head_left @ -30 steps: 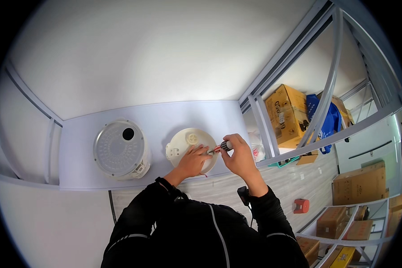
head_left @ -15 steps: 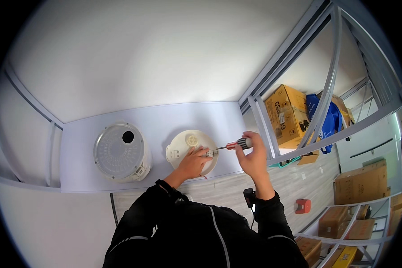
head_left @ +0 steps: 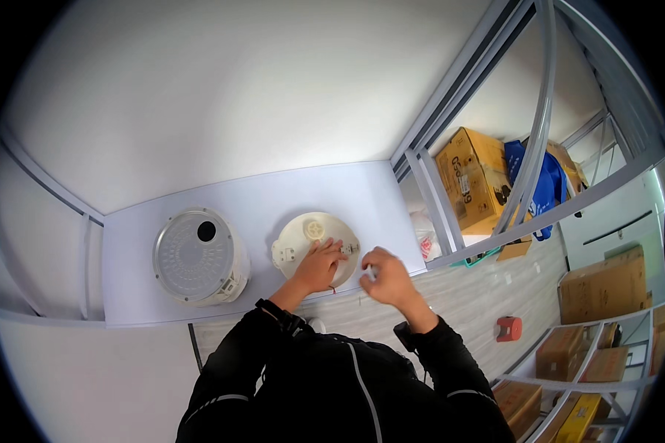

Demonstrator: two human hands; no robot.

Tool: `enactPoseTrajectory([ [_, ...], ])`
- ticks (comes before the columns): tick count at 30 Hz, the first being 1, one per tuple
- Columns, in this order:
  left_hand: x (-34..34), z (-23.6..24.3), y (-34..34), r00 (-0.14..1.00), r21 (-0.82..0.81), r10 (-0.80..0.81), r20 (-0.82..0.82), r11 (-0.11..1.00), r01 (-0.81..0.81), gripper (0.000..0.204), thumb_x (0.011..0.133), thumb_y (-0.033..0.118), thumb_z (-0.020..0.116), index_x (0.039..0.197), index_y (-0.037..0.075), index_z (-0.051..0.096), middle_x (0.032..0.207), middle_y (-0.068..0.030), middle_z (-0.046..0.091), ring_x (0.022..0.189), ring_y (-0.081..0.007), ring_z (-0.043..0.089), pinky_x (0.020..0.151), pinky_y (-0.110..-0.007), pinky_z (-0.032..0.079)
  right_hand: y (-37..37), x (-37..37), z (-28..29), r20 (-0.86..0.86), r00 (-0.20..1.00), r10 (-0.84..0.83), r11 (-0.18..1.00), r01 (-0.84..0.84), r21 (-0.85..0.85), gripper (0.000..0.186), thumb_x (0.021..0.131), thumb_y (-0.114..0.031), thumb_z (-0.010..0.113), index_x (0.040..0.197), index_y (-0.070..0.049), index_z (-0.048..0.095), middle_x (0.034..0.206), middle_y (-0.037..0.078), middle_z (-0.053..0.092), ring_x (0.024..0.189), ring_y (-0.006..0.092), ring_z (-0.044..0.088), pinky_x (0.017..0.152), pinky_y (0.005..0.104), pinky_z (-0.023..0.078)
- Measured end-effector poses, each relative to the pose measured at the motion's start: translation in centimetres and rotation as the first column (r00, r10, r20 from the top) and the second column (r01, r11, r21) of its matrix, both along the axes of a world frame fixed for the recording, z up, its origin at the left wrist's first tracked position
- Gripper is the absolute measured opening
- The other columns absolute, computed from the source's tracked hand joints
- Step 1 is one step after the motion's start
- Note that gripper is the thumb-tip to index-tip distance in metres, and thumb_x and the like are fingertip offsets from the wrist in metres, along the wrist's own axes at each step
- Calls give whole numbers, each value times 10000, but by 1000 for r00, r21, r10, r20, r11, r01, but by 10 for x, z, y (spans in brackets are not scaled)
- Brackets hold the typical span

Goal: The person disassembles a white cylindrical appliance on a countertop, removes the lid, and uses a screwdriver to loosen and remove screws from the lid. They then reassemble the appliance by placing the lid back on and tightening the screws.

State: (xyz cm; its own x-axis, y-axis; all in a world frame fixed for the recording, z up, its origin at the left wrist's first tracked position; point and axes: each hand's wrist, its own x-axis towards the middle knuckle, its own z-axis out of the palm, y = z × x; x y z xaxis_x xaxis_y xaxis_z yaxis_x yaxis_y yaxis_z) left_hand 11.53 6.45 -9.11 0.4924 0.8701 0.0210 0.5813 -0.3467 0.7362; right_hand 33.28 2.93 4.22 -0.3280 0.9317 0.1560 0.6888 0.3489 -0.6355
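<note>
Head view: round cream dish [head_left: 337, 227] lies on the worktop [head_left: 377, 196], close to its front edge; it carries a small pale fitting [head_left: 350, 249] inside, near its right rim, and a ring-shaped insert [head_left: 314, 229] toward its far side. Left hand [head_left: 316, 268] reaches over the dish's near rim, palm down, fingers extended and spread, tips at the fitting's left end; whether this grip pinches the fitting or only bears on it, cannot tell. Right hand [head_left: 389, 282] stands just beside the dish, off its right rim and apart from it, fingers curled in; the grip is closed, with a pale piece [head_left: 372, 273] showing within the curl (possibly the end of a tool, outline blurred). Key relation, as judged: fitting lies to the left of the right grip and slightly farther from the body, with the dish's right rim between them. The fitting's long axis appears to run roughly left to right, so its free end faces the right-hand side. Left hand is the nearer, being at the fitting itself; right hand has a short gap to cross. A white drum [head_left: 241, 251] with a grey top and dark round opening stands upright left of the dish, clear of both hands.
</note>
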Motion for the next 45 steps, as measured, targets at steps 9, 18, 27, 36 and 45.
enactPoseTrajectory([
  [9,2,-3,-1,973,-101,101,209,992,-81,415,1041,43,501,1445,103,574,1547,-226,588,1586,-419,356,1337,-532,190,-11,-44,-64,327,944,39,999,-35,-19,229,858,-312,824,905,-94,774,964,82,691,780,324,733,702,448,602],
  [18,1,-4,-6,945,-58,126,300,992,-114,561,1122,168,474,1641,-6,351,1527,-207,610,1503,-424,454,1287,-478,272,-4,-42,-85,415,910,-17,999,34,-34,164,910,-236,755,851,-84,775,939,102,698,813,338,729,713,464,594],
  [27,-2,2,0,948,-163,188,255,975,-149,586,1109,218,521,1619,-22,363,1522,-172,627,1483,-389,472,1251,-466,352,3,1,-47,178,934,-310,951,305,52,153,926,-210,769,855,-75,760,961,105,691,835,366,716,730,468,587],
  [36,-6,17,0,998,76,58,4,995,-58,542,974,102,647,1494,23,520,1470,-157,665,1400,-381,568,1268,-484,354,26,38,-117,283,873,-398,891,441,-107,220,915,-296,777,926,-78,802,998,176,719,919,401,737,807,503,595],
  [45,-8,26,-9,998,-41,60,-17,997,-61,709,973,171,682,1589,-15,385,1498,-146,651,1432,-343,555,1307,-485,287,29,10,-107,180,897,-405,910,415,-20,166,910,-274,779,946,-112,781,1058,141,701,906,381,739,791,495,607],
])
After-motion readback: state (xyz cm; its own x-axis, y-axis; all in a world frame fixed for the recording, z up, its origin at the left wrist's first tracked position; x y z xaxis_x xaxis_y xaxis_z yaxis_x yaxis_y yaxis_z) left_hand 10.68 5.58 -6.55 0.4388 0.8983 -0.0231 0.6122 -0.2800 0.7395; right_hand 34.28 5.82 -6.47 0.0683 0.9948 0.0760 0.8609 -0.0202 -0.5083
